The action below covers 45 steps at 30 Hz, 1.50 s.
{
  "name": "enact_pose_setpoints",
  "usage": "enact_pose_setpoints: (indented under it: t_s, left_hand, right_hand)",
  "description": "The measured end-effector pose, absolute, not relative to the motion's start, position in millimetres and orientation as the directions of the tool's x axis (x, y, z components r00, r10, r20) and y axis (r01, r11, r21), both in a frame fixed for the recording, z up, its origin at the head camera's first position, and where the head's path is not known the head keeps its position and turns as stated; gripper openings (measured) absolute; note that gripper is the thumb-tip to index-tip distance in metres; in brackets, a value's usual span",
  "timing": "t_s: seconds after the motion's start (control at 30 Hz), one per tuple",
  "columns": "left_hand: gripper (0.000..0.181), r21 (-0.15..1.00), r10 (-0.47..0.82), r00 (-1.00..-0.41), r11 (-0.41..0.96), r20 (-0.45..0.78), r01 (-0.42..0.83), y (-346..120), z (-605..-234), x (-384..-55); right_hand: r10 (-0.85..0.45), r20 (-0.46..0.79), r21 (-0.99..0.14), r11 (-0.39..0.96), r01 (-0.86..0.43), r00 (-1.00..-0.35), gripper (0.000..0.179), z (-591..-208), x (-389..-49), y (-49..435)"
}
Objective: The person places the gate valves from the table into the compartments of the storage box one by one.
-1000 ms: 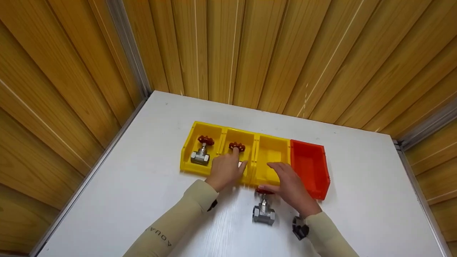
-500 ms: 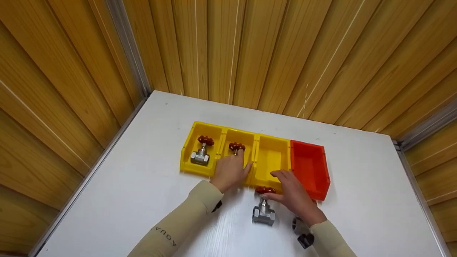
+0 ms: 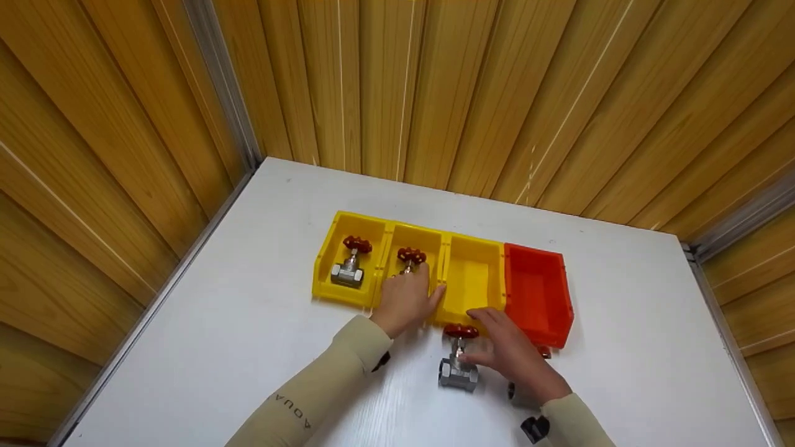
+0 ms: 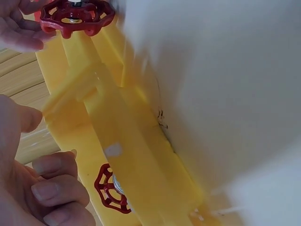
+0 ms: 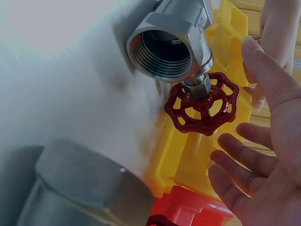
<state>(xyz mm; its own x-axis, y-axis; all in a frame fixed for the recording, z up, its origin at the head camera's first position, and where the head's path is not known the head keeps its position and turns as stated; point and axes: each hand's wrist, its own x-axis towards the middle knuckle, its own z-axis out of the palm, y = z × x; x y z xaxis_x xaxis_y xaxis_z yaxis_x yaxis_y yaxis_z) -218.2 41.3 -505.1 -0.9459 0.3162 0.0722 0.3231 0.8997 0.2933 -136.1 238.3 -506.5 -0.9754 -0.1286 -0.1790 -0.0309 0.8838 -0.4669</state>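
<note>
My left hand reaches over the front of the second yellow bin, its fingers loosely bent with nothing between them. Behind its fingertips a gate valve with a dark red handwheel lies in that bin, its body mostly hidden by the hand. My right hand hovers beside another gate valve on the table, thumb spread from relaxed fingers. In the right wrist view, this valve's threaded opening and red handwheel show close to the fingertips. Under the right wrist a further valve is largely hidden.
The leftmost yellow bin holds a valve. To the right a third yellow bin and a red bin complete the joined row. The white table meets wood-look panel walls at the back.
My left hand has drawn back slightly toward me and right, uncovering more of the second bin's valve. My right hand has lowered from the standing valve's handwheel toward its body.
</note>
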Motion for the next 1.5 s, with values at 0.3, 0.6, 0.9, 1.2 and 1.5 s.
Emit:
enact_pose_setpoints:
  t_s: [0.3,0.6,0.9,1.2,1.5]
  left_hand:
    - [0.056,0.281,0.326,-0.942,0.900,0.075,0.334,49,-508,-218]
    - [0.060,0.272,0.317,-0.948,0.909,0.035,0.315,55,-514,-220]
    - [0.061,0.245,0.324,-0.945,0.914,0.038,0.323,58,-514,-219]
    - [0.069,0.210,0.333,-0.943,0.921,0.010,0.328,60,-515,-218]
    - [0.065,0.192,0.328,-0.945,0.927,0.002,0.322,64,-517,-219]
  right_hand:
    - [-0.166,-0.194,-0.444,0.894,-0.065,-0.967,0.094,-512,-127,241]
    - [-0.180,-0.187,-0.403,0.910,-0.092,-0.966,0.105,-515,-119,240]
    - [-0.227,-0.116,-0.352,0.920,-0.173,-0.967,0.109,-520,-112,241]
    - [-0.222,-0.091,-0.358,0.917,-0.176,-0.971,0.109,-522,-107,240]
    - [-0.187,-0.132,-0.322,0.937,-0.136,-0.973,0.123,-523,-103,236]
